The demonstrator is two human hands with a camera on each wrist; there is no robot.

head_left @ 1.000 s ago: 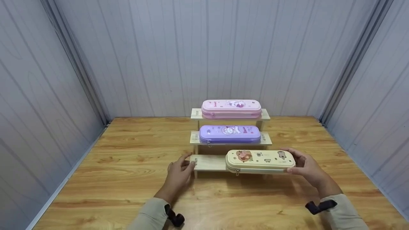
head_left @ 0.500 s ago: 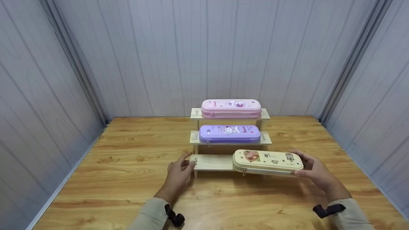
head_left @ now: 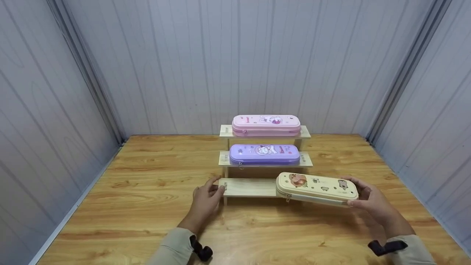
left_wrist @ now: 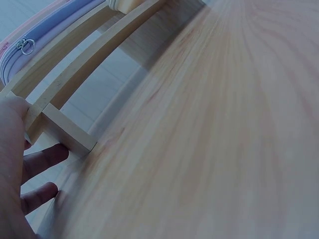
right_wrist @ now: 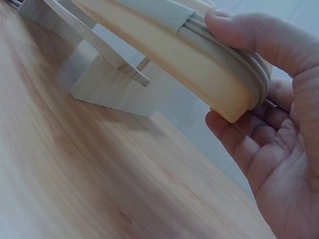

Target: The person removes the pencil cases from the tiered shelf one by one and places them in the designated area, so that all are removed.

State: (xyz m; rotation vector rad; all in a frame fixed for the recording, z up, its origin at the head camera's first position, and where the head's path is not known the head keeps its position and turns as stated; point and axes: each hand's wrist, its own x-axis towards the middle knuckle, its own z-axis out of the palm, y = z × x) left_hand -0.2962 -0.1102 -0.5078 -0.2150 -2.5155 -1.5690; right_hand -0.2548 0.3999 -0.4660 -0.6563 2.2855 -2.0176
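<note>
My right hand [head_left: 377, 202] grips the right end of a cream pencil case [head_left: 317, 186] with cartoon animals on its lid. In the right wrist view the thumb lies over the zip edge and the fingers curl under the case's end [right_wrist: 199, 74], which is raised off the step. The case's left end overlaps the lowest step of a wooden three-tier display stand [head_left: 250, 187]. My left hand [head_left: 206, 198] holds the left end of that step between thumb and forefinger; in the left wrist view two other fingers [left_wrist: 45, 162] stick out beside the stand's leg.
A purple pencil case [head_left: 265, 154] lies on the middle step, and a pink pencil case [head_left: 266, 125] on the top one. The stand is on a wood-grain table [head_left: 154, 165], with pale panel walls [head_left: 235, 66] behind and at both sides.
My right hand has moved right, drawing the cream pencil case along and angling its right end toward me; more of the lowest step shows. The left hand has stayed put.
</note>
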